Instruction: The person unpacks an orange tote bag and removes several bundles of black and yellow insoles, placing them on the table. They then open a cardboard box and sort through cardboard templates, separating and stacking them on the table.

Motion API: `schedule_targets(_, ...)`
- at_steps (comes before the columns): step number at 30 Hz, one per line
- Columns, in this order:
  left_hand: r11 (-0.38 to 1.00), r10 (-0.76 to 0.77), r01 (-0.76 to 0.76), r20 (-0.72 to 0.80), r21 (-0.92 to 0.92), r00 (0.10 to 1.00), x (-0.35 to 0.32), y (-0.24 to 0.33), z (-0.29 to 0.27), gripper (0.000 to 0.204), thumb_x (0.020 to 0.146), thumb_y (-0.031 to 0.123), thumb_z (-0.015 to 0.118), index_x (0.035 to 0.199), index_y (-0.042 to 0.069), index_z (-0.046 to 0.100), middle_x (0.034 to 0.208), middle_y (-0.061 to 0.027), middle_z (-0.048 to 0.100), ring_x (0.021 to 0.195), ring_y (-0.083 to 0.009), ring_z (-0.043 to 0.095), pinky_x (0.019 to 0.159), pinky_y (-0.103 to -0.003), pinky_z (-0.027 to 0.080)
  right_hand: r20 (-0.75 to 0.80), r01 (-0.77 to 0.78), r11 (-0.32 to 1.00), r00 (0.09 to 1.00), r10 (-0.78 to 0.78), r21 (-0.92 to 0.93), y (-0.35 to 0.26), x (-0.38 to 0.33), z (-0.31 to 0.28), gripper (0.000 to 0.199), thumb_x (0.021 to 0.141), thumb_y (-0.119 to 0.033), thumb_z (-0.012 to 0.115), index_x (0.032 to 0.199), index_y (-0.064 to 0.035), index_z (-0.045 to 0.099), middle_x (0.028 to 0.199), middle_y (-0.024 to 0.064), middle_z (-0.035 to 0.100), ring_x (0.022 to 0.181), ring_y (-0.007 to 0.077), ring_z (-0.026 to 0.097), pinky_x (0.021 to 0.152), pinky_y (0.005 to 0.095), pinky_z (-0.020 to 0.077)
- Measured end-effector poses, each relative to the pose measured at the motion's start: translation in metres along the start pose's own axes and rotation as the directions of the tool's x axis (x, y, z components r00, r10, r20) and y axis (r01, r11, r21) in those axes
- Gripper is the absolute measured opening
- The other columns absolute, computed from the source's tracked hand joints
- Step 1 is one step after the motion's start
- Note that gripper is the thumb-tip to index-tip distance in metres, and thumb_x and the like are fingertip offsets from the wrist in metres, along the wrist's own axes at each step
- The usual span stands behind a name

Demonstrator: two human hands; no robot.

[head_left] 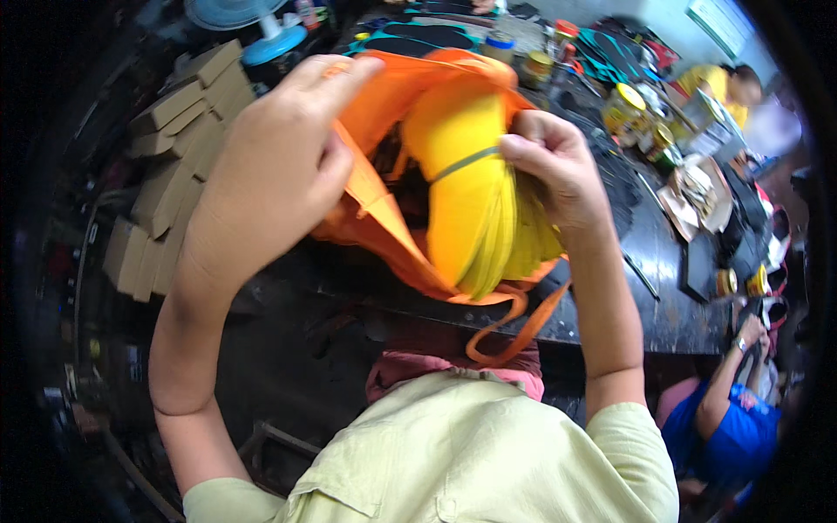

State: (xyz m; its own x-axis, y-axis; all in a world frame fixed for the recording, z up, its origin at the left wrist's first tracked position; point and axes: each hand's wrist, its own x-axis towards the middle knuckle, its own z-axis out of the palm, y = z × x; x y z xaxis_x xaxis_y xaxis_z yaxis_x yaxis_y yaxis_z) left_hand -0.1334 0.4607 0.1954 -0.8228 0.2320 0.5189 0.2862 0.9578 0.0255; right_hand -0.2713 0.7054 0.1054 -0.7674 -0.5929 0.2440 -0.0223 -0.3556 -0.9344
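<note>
An orange fabric bag [379,205] is held up in front of me over the table edge, its mouth spread wide and a strap hanging below. Closed fingers of my left hand [288,148] grip the bag's left rim. Partly inside the bag is a bundle of thin yellow sheets [462,209], rounded like shoe insoles and tied round the middle with a grey band [466,163]. My right hand [558,161] is closed at the bundle's right edge, thumb against the band. Whether its curled fingers also hold the bag's rim, I cannot tell.
Stacked brown cardboard boxes [170,187] stand at left, below a blue fan [275,44]. On the dark table [602,305] lie jars [625,106], teal-edged black cutouts [418,37] and an open paper-lined box [697,200]. People in yellow [711,83] and blue [724,431] sit at right.
</note>
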Motion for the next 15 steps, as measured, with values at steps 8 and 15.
schedule_targets(8,0.996,-0.059,0.063,0.062,-0.068,0.996,0.04,-0.028,0.056,0.057,0.089,-0.016,0.052,0.142,0.001,0.063,0.126,-0.0222,0.065,0.118,-0.0407,0.067,0.101,-0.046,0.052,0.057,0.17,0.985,0.984,-0.169,-0.011,-0.009,-0.042,0.003,0.058,0.086,-0.018,0.094,0.067,-0.0149,0.039,0.067,-0.0111,0.038,0.064,0.0012,0.034,0.058,0.0245,0.0285)
schedule_targets(15,0.866,-0.141,0.242,0.251,-0.437,0.958,-0.01,-0.054,0.075,0.066,0.082,-0.019,0.047,0.141,0.003,0.063,0.122,-0.0143,0.063,0.125,-0.0249,0.063,0.112,-0.033,0.044,-0.321,0.383,0.872,0.903,-0.284,0.305,-0.028,-0.074,-0.084,0.014,0.1,-0.011,0.073,0.093,-0.0063,0.062,0.101,0.0049,0.067,0.088,0.0122,0.063,0.078,0.0277,0.0515)
